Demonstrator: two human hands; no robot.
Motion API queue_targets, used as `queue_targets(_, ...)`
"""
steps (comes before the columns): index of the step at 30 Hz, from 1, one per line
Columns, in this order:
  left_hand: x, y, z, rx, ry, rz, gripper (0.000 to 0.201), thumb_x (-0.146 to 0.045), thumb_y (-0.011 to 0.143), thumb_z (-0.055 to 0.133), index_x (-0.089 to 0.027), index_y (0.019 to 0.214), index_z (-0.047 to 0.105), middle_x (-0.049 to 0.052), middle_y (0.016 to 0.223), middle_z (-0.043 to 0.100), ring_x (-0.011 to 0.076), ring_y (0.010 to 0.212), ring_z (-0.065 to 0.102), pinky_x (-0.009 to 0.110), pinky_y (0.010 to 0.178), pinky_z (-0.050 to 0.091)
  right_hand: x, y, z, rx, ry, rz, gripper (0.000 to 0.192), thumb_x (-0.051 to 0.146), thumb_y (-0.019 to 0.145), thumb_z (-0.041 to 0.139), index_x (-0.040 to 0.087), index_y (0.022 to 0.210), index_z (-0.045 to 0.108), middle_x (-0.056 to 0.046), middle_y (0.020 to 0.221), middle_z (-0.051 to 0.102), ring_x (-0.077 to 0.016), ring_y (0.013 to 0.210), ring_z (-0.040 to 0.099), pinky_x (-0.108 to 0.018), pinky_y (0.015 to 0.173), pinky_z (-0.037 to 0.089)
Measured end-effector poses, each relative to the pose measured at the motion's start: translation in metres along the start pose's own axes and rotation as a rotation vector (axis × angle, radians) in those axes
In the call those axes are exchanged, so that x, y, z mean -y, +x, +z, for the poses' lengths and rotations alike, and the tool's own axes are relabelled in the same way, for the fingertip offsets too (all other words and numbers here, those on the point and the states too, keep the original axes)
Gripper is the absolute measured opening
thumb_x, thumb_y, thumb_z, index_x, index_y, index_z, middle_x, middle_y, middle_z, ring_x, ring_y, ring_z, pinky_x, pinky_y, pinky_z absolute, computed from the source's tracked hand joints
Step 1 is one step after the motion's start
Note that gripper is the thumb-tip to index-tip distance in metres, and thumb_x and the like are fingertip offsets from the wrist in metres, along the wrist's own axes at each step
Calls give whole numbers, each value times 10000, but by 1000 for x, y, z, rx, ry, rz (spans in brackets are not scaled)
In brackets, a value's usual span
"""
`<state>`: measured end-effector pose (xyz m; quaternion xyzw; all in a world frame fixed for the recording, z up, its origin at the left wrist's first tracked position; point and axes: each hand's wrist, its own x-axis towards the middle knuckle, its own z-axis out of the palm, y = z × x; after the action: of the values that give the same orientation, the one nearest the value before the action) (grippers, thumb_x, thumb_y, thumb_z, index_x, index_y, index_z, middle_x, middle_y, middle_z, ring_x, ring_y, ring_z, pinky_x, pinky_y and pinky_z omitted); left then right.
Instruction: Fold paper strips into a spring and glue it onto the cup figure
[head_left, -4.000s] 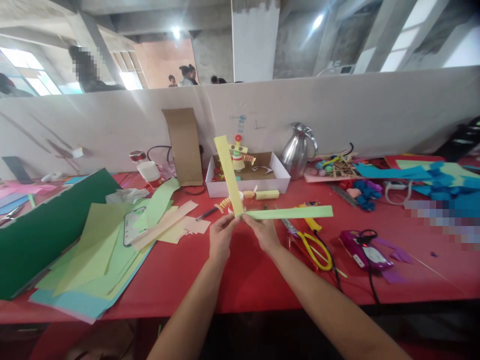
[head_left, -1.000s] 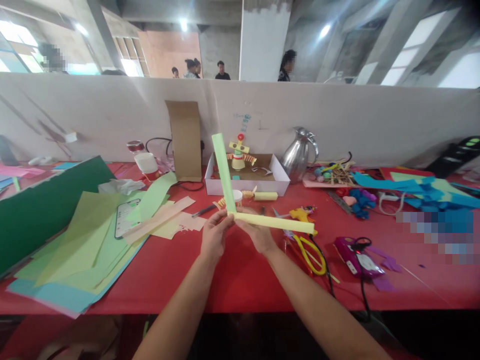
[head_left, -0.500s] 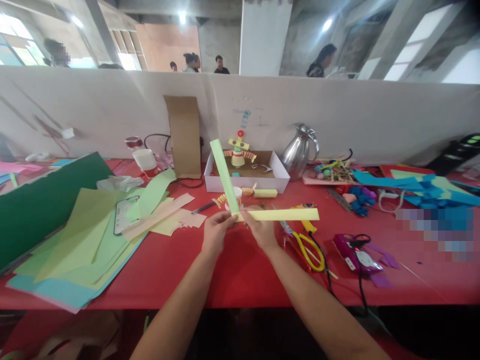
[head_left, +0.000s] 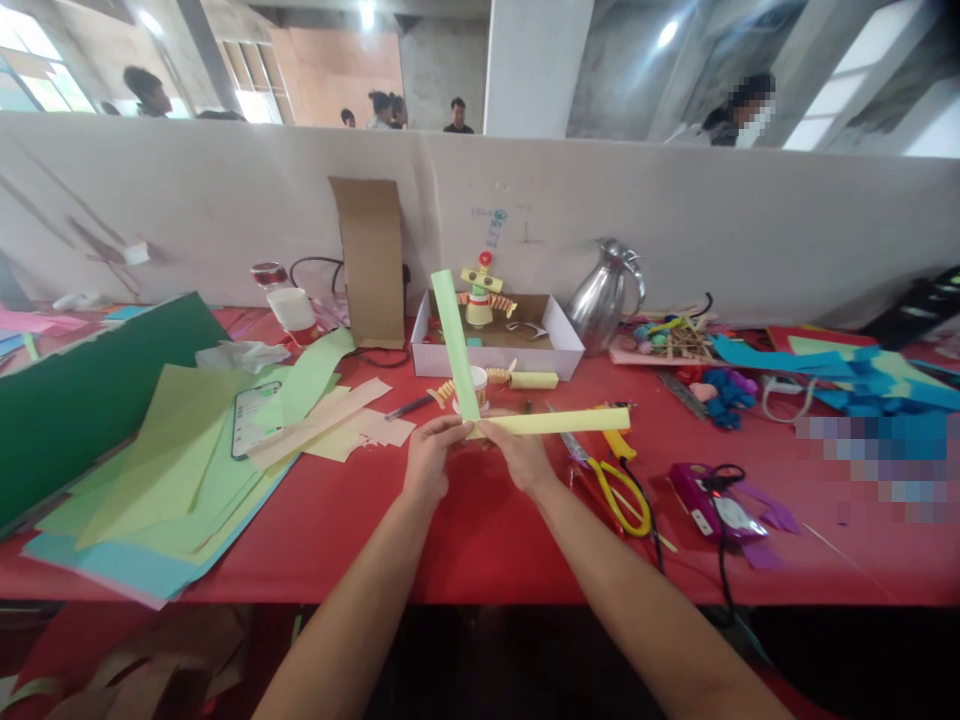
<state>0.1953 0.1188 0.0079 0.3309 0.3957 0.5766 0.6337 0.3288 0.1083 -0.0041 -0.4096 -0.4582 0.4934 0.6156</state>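
Note:
My left hand [head_left: 431, 455] and my right hand [head_left: 517, 450] meet above the red table, both with fingers pinched. Between them they hold two paper strips that overlap at one end in an L shape. The green paper strip [head_left: 454, 340] points up and away, slightly left. A yellow paper strip [head_left: 570, 423] reaches out to the right. Just behind the strips stands a white paper cup [head_left: 477, 388] with folded paper arms, partly hidden by the green strip. Scissors with yellow handles [head_left: 619, 495] lie right of my right hand.
Coloured paper sheets [head_left: 157, 470] with a phone [head_left: 253, 418] lie left. A shallow white box [head_left: 517, 362] holding a paper-cup figure [head_left: 481, 290] stands behind, beside a steel jug [head_left: 604, 300]. At right are a purple corded device [head_left: 712, 505] and blue paper strips [head_left: 795, 358].
My grip on the two strips stays the same. The yellow strip's free end has turned slightly upward, and the whole view has shifted a little.

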Motion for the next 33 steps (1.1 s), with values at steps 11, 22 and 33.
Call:
queue_targets(11, -2, 2, 0, 38, 54, -14, 277, -263, 508, 875, -142, 733, 771, 46, 677, 722, 128, 587, 627, 264, 645, 528, -1, 7, -1, -30, 196, 136, 155, 275, 656, 713, 215, 793, 674, 46, 659, 637, -112, 548, 503, -257, 551, 392)
queue_targets(22, 1, 6, -8, 202, 65, 52, 196, -277, 646, 805, -136, 779, 779, 56, 708, 715, 121, 625, 607, 259, 661, 522, 5, 7, 1, -11, 291, 164, 149, 291, 627, 738, 216, 717, 645, 48, 601, 592, -108, 528, 490, -241, 506, 344)
queue_targets(33, 4, 5, -1, 7, 1, 186, 208, -222, 597, 853, -157, 765, 750, 21, 737, 714, 115, 702, 643, 251, 742, 525, 7, 13, -5, 128, 349, 217, 267, 448, 764, 631, 210, 869, 694, -28, 851, 720, -221, 855, 653, -338, 794, 508)
